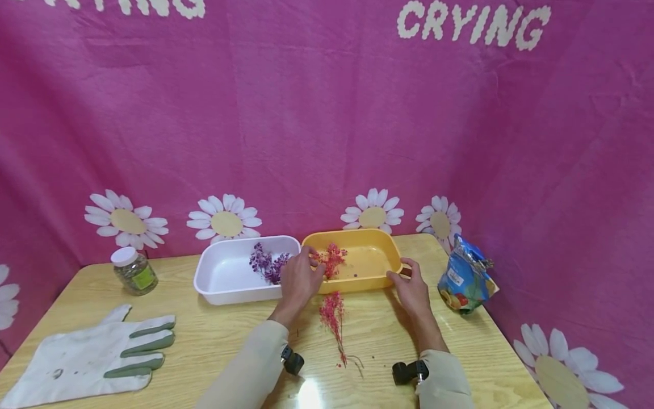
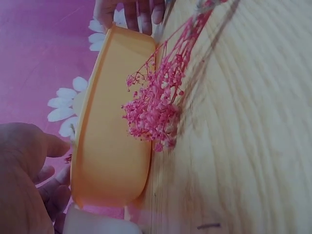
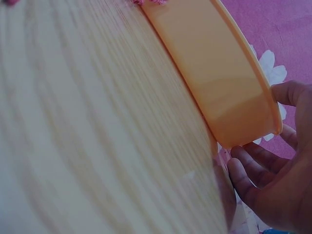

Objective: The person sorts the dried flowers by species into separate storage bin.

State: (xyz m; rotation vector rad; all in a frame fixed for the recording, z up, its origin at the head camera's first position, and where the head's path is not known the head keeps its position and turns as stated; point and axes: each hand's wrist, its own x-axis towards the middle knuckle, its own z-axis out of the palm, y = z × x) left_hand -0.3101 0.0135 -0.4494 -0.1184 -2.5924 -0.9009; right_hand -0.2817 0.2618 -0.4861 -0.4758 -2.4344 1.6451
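A yellow plastic tray stands near the back of the table, with a bunch of red dried flowers in its left part. At the tray's left end, my left hand holds the rim, thumb on the inner side and fingers outside. My right hand grips the opposite end, thumb over the rim and fingers curled against the outer wall. In front of the tray lies a pinkish-red dried flower sprig, its stems toward me; the left wrist view shows its blossoms close against the tray's front wall.
A white tray with purple dried flowers adjoins on the left. Farther left are a lidded jar and a white-and-green work glove. A blue snack bag stands at the right edge. Pink cloth hangs behind.
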